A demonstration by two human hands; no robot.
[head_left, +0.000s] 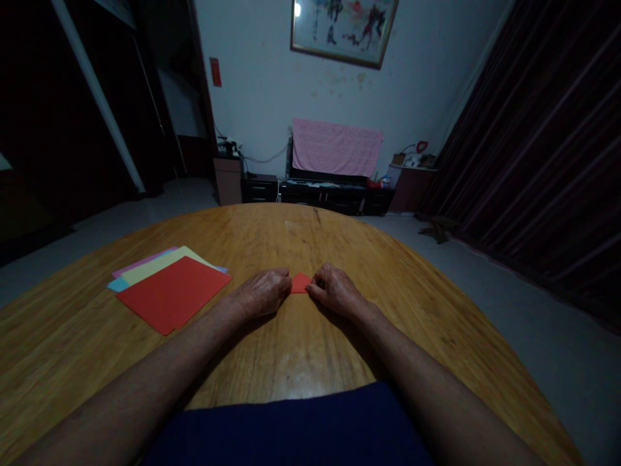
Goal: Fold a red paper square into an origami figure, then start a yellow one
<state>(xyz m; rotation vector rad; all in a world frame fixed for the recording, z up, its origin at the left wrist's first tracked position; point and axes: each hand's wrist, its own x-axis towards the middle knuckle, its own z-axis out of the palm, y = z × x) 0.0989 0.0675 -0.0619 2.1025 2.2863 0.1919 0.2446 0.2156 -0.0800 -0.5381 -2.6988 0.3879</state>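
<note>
left hand [266, 289] & right hand [334, 288], 2 in all, were at 1 round wood table [291, 362], w/ 1 small red paper [300, 283] btwn them, on the tabletop straight ahead of the wearer. paper's visible part came to a blunt point on the far side & ran straight on the near side. left hand's fingers were curled nearly closed on paper's left end; right hand's thumb & fingers were pinched closed on its right end. couldn't tell how tight either grip was.

to the left, apart from both hands, lay 1 fanned stack [174, 294] of sheets. 4 colours showed: red on top, w/ yellow, blue & pink poking out behind. exact no. of sheets was hidden.

at the bottom, 1 dark blue garment [291, 427] showed btwn 2 bare forearms [160, 369].

bkgd, dim: 1 framed pic [344, 29] on 1 pale wall [257, 97], 1 red strip [216, 72] to its left, 1 pink towel [337, 149] hung low below the pic, & dark curtain [538, 142] at far right.
</note>
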